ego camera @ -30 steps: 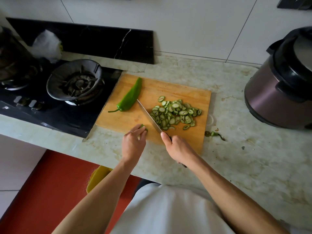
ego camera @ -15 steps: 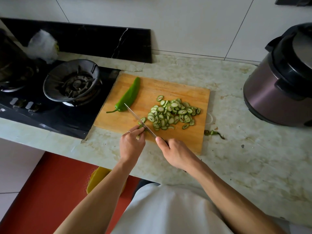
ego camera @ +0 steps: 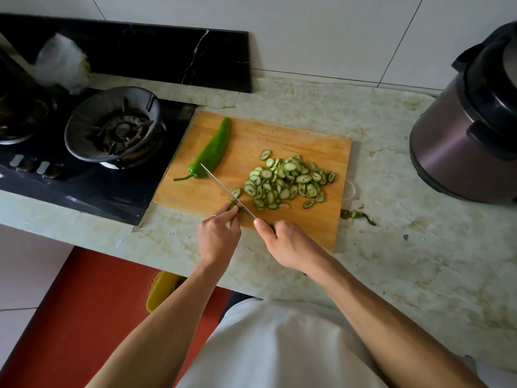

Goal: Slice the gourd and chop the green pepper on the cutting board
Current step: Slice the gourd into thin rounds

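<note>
A wooden cutting board [ego camera: 302, 141] lies on the marble counter. A whole green pepper [ego camera: 213, 151] rests along its left side, stem toward me. A heap of thin gourd slices [ego camera: 288, 182] covers the board's right half. My left hand [ego camera: 219, 236] pinches the small remaining gourd end [ego camera: 233, 205] at the board's near edge. My right hand [ego camera: 282, 242] grips the handle of a knife [ego camera: 223, 189]. Its blade runs up-left across the gourd end, the tip close to the pepper's stem end.
A black gas stove [ego camera: 92, 141] with a burner sits left of the board. A dark purple pressure cooker [ego camera: 470, 130] stands at the right. Gourd scraps [ego camera: 355, 214] lie on the counter [ego camera: 419, 247] right of the board. A yellow bin [ego camera: 163, 288] and red floor mat are below.
The knife has shifted left from the slice heap to the gourd end under my left fingers. One fresh slice lies beside the blade.
</note>
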